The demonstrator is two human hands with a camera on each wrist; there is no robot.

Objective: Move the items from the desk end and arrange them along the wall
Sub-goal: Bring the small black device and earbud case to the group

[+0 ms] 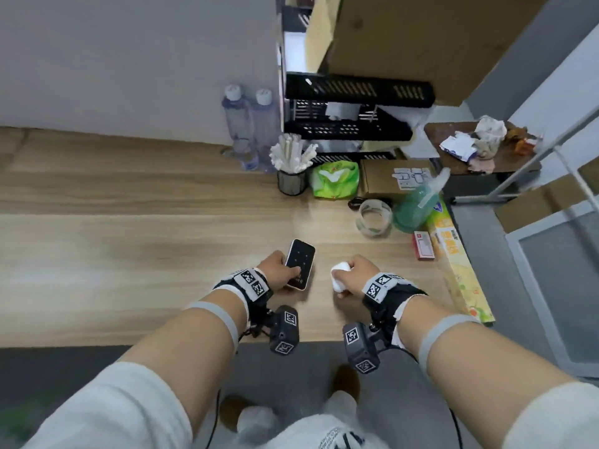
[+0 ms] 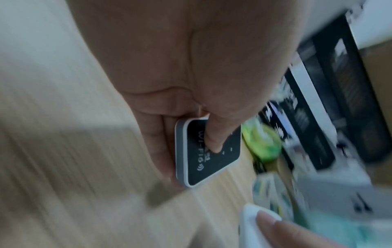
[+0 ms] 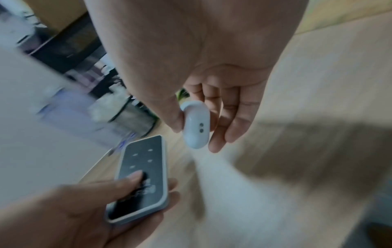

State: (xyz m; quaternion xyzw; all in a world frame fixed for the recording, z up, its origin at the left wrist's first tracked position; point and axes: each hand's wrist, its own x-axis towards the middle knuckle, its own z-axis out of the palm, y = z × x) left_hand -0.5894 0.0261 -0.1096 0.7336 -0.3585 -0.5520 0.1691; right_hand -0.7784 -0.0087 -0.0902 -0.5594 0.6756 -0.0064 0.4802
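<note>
My left hand [image 1: 281, 268] holds a flat black device with a white rim [image 1: 299, 264] just above the wooden desk [image 1: 129, 254], thumb on its face and fingers beneath. The left wrist view shows the same device [image 2: 208, 151] with the thumb pressed on its black face. My right hand [image 1: 351, 275] grips a small white oval case [image 1: 339, 278]; the right wrist view shows that case [image 3: 196, 125] pinched between thumb and fingers, with the black device [image 3: 142, 177] lower left. Both hands hover near the desk's front edge.
At the desk's right end stand a mesh cup of white sticks [image 1: 291, 170], a green packet [image 1: 335, 178], a cardboard box [image 1: 392, 178], a glass jar [image 1: 374, 218], a green spray bottle [image 1: 415, 205], a red box [image 1: 423, 245] and a long yellow box [image 1: 457, 267]. Two water bottles [image 1: 249, 128] stand by the wall.
</note>
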